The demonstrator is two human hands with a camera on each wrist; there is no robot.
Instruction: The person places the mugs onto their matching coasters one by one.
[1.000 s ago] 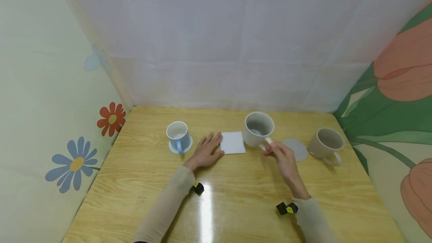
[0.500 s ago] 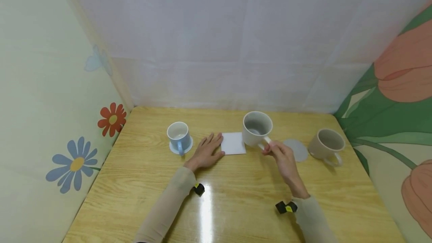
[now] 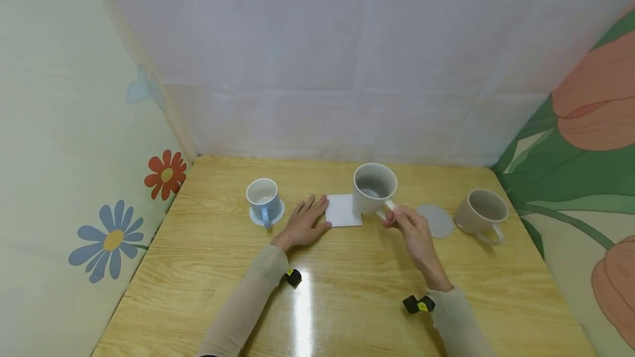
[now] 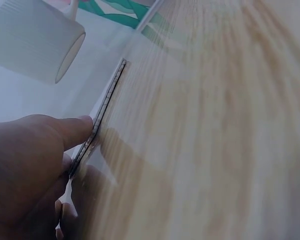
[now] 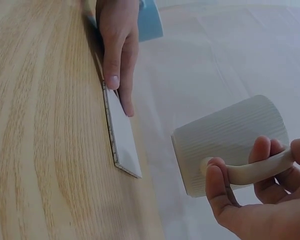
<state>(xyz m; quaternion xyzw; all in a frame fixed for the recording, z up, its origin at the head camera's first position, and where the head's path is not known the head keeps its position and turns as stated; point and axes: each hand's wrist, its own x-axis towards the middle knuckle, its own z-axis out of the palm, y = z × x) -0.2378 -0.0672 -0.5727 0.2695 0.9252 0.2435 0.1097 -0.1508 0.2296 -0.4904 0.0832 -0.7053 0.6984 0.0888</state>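
Observation:
My right hand point(image 3: 413, 236) grips the handle of a white mug point(image 5: 230, 142) with fine ribs on its side. The right wrist view shows this mug held up off the table, its base apart from the wood. From the head view it overlaps the right edge of a square white coaster point(image 3: 342, 211). My left hand point(image 3: 303, 223) lies palm down on the table, fingers straight, its thumb and a fingertip touching the coaster's left edge. In the left wrist view the thumb point(image 4: 75, 131) meets the coaster's side, and the raised mug point(image 4: 35, 37) shows beyond.
A light blue mug point(image 3: 264, 203) stands on a round pale coaster point(image 3: 279, 215) to the left. Toward the right lie a round grey coaster point(image 3: 436, 221) and, beside it, a beige mug point(image 3: 479, 212). A white cloth wall point(image 3: 317, 70) closes off the table's back.
The white mug has shifted slightly to the left in my right hand, now overlapping the square coaster's edge in the head view. My left hand has stayed in place.

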